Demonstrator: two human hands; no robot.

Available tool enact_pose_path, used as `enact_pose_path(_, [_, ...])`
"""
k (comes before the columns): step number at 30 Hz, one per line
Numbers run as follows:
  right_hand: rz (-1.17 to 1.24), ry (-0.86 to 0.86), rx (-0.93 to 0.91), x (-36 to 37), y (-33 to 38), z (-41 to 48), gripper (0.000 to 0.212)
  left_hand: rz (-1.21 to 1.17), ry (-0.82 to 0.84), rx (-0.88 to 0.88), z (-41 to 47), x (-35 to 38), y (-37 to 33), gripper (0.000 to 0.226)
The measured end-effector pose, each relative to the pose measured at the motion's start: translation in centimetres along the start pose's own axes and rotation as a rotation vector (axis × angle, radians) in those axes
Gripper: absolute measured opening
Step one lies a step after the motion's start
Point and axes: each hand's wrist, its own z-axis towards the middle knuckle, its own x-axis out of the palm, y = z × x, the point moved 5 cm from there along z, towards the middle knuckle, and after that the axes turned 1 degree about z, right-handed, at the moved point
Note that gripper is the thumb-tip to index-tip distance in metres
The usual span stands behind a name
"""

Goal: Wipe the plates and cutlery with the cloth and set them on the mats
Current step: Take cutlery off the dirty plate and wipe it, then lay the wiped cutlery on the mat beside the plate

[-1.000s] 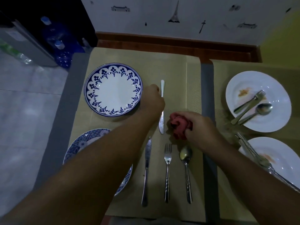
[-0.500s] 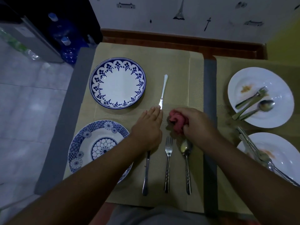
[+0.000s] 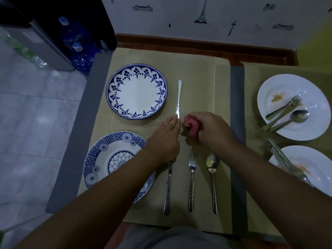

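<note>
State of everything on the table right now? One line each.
left hand: flat, fingertip at far knife's end
right hand: grips cloth
cloth: bunched
far knife: lying on mat
blue-rimmed plate: clean, on mat
patterned plate: on mat, partly hidden
near knife: on mat
fork: on mat
spoon: on mat
upper white plate: stained, holding dirty cutlery
lower white plate: stained

I'm at home, in a dining corner: my desk (image 3: pixel 237 105) carries woven mats (image 3: pixel 197 69), a blue-patterned plate (image 3: pixel 115 81) and a fork (image 3: pixel 192 168). Water jugs (image 3: pixel 80 57) stand on the tiled floor (image 3: pixel 36 123), and an Eiffel Tower decal (image 3: pixel 201 14) decorates the wall (image 3: pixel 170 20).
</note>
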Motion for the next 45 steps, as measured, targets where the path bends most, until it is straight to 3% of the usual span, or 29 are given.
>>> enact_pose_path(12, [0.021,-0.130,0.028,-2.6,-0.9,-4.0,0.056,0.013,-0.056,0.030,-2.1,-0.4,-2.9,0.071])
enact_pose_path(29, [0.083,-0.325,0.128,-12.1,-11.3,-18.7,0.056,-0.032,-0.042,0.237,-2.4,3.9,-21.9,0.066])
enact_pose_path(33, [0.123,-0.331,0.212,-13.9,-14.2,-21.7,0.045,0.020,-0.103,0.322,-0.8,3.9,-25.7,0.047])
enact_pose_path(37, [0.088,-0.380,0.226,-15.3,-16.3,-24.0,0.054,0.103,-0.190,0.369,2.2,4.3,-28.5,0.028])
enact_pose_path(45, [0.127,-0.402,0.263,-16.2,-20.2,-26.9,0.055,0.342,-0.190,0.380,6.7,4.9,-31.8,0.031])
